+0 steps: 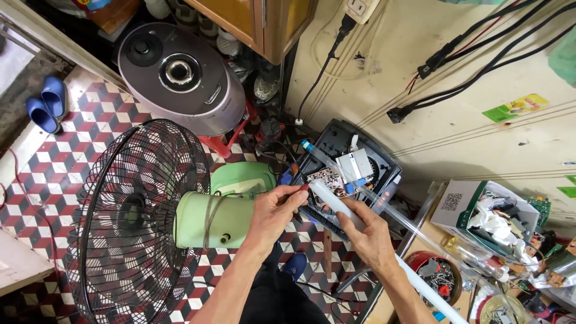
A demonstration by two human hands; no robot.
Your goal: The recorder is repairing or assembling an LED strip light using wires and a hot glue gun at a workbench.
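My right hand [372,237] grips a long white tube lamp [336,203] that runs from lower right up toward the centre. My left hand [275,211] pinches a thin red-tipped tool [302,188] right at the tube's upper end. A second, clear tube [390,209] with a blue end cap lies just behind, crossing an opened black appliance [384,174] whose circuit board [326,177] and white module [354,163] are exposed. A green electric fan [138,222] with a black wire guard stands just left of my left hand.
A grey rice cooker [180,78] sits on a red stool at upper left. Blue slippers [45,103] lie at far left. At right, a cardboard box [480,213] of parts and a red tin [438,275] of screws stand on a cluttered bench. Black cables [474,42] hang on the wall.
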